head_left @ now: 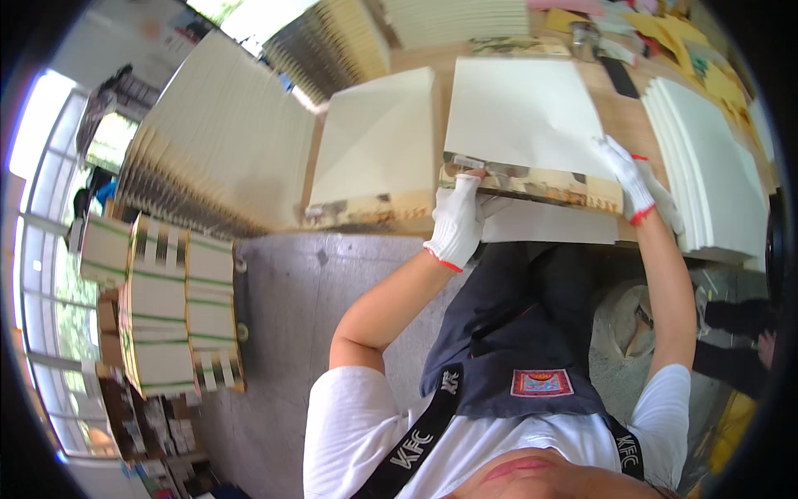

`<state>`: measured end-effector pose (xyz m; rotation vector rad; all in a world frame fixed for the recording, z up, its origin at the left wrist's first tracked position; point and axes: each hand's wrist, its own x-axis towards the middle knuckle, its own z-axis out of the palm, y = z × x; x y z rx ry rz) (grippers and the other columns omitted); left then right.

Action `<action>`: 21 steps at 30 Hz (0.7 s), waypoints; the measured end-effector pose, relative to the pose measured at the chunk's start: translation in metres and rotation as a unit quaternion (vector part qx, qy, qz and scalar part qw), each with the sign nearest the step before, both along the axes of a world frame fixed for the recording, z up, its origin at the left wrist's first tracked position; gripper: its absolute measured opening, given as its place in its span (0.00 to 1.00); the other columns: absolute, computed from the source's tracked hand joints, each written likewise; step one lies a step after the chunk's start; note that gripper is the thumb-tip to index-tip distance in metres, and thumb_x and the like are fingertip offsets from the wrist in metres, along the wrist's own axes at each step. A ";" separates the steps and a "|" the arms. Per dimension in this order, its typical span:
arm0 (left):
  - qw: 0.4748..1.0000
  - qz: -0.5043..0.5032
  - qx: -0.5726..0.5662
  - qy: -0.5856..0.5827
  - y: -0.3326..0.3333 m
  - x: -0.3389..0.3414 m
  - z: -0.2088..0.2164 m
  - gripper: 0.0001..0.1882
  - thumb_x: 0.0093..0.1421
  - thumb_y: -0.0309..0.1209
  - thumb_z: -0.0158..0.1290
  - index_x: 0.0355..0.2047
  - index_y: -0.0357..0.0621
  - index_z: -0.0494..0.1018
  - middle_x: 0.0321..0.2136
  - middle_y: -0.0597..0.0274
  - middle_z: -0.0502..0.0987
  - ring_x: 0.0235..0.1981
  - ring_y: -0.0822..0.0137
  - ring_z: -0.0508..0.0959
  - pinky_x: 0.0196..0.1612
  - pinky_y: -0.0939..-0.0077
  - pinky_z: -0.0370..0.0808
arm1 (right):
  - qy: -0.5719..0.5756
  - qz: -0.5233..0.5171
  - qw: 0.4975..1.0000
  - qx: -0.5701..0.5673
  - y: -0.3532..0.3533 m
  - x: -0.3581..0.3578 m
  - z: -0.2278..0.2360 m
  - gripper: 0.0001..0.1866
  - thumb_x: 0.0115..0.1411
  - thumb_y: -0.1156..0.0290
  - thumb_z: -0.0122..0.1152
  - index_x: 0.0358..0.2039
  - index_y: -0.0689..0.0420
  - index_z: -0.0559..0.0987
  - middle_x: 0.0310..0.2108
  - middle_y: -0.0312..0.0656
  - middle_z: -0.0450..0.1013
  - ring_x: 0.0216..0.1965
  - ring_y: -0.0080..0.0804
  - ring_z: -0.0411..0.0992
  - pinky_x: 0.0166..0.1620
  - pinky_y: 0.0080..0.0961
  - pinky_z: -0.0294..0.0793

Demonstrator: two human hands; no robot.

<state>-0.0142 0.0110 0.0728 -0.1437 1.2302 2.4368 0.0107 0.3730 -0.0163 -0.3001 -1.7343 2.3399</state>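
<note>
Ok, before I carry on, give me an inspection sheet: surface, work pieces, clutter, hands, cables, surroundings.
Surface: wooden tabletop, mostly covered.
Work pieces: white panel with printed near edge in hand; similar stack to its left; leaning white panels to its right.
Clutter: black flat rectangular object, possibly a phone; yellow papers.
Hands: both gloved; left hand grips the panel's near edge; right hand at its right edge, grip unclear.
Cables: nothing seen.
Surroundings: grey floor, green-strapped stacks, windows, part of another person.
</note>
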 end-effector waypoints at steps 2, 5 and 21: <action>0.997 -0.002 -0.073 0.028 -0.026 0.007 0.018 0.08 0.66 0.27 0.51 0.45 0.40 0.72 0.46 0.56 0.75 0.43 0.57 0.79 0.48 0.48 0.82 | 0.070 -0.056 0.996 -0.007 0.002 0.009 -0.023 0.26 0.71 0.66 0.54 0.65 0.65 0.66 0.59 0.45 0.72 0.57 0.30 0.72 0.61 0.24 0.69; 0.981 0.098 -0.111 0.125 -0.104 0.002 0.026 0.16 0.65 0.26 0.56 0.52 0.39 0.70 0.37 0.59 0.79 0.38 0.70 0.80 0.36 0.73 0.80 | 0.096 -0.069 0.986 0.114 -0.117 -0.007 0.044 0.26 0.71 0.65 0.54 0.65 0.64 0.67 0.58 0.45 0.73 0.57 0.29 0.72 0.61 0.24 0.69; 0.750 0.019 -0.591 0.296 -0.291 -0.119 -0.014 0.26 0.63 0.45 0.58 0.51 0.37 0.71 0.42 0.49 0.80 0.44 0.64 0.76 0.50 0.72 0.70 | -0.147 0.071 0.865 0.475 -0.288 -0.091 0.110 0.43 0.55 0.29 0.51 0.53 0.57 0.77 0.47 0.52 0.78 0.51 0.50 0.76 0.52 0.39 0.73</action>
